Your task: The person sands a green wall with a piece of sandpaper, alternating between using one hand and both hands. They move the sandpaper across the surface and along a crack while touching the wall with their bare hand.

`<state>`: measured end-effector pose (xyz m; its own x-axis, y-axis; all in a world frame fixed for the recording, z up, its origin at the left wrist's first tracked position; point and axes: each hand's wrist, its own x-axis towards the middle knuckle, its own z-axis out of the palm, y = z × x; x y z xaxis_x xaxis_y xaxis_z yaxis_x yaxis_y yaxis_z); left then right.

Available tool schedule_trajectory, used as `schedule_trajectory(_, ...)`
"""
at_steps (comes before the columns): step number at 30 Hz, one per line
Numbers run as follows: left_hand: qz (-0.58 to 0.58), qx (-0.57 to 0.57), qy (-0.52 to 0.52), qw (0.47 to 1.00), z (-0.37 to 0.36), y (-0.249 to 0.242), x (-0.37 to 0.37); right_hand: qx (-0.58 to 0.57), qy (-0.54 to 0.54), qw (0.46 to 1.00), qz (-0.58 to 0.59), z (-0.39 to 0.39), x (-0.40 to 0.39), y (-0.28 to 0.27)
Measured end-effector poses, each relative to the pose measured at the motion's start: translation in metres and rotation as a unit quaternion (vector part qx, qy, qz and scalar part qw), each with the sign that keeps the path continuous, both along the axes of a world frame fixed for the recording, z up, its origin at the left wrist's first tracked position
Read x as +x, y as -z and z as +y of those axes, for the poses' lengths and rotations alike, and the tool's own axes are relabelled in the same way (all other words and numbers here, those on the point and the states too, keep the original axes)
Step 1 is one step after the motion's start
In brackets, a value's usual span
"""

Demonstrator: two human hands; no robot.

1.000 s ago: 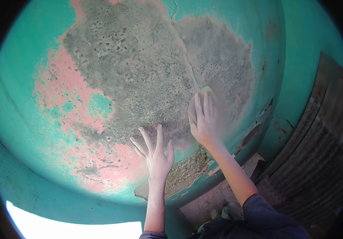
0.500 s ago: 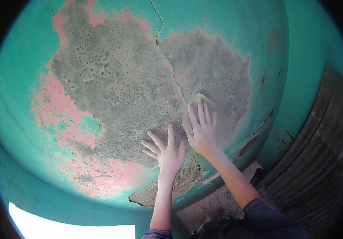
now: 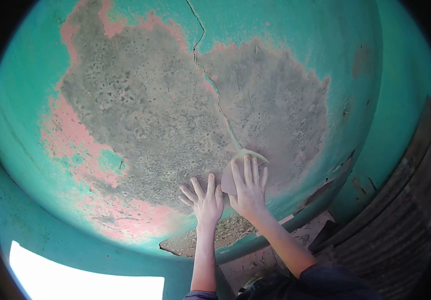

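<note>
My right hand [image 3: 250, 196] lies over a folded sheet of sandpaper [image 3: 229, 184], holding it flat against the wall at the lower end of a crack [image 3: 219, 102]. The sheet's pale upper edge curls out past my fingertips. Beside it, my left hand [image 3: 207, 206] rests on the wall with its fingers spread and nothing in it. Both hands look dusty. Around them is a rough grey bare patch [image 3: 150, 110], bordered by pink and green paint. Most of the sheet under my palm is hidden.
Below my hands the plaster has broken away, leaving a rough hole [image 3: 233, 231]. Paint peels along the edge at lower right. Corrugated sheeting [image 3: 385, 240] stands on the right. A bright white opening [image 3: 85, 275] shows at lower left.
My right hand has slid down and slightly left with the sandpaper. My left hand sits a little lower, its fingers closer together. The view has shifted slightly.
</note>
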<state>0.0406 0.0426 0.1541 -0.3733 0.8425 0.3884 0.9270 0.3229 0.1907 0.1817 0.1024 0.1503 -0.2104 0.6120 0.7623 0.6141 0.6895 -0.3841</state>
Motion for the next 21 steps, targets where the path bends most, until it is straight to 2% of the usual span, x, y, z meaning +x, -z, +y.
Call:
schedule_trajectory(2,0.021,0.02,0.002,1.0,0.002,0.007,-0.003,-0.017,0.025,0.999,-0.031,-0.003,-0.002,0.014)
schedule_trajectory(8,-0.002,0.008,-0.004,1.0,0.0,0.003,0.0,0.011,-0.014,1.0,0.02,0.006,0.004,-0.04)
schedule_trajectory(11,0.042,0.055,0.019,0.997,0.001,0.017,-0.009,0.001,0.002,1.0,-0.01,0.003,0.01,-0.008)
schedule_trajectory(14,0.031,0.045,0.014,0.998,0.001,0.015,-0.007,-0.007,0.008,1.0,-0.022,0.002,0.011,-0.001)
schedule_trajectory(17,0.031,0.04,0.013,0.999,0.001,0.014,-0.008,0.058,0.001,0.998,-0.018,0.01,0.018,-0.057)
schedule_trajectory(21,0.102,0.109,0.032,0.988,0.004,0.025,-0.014,0.031,-0.002,0.999,-0.023,0.006,0.019,-0.058)
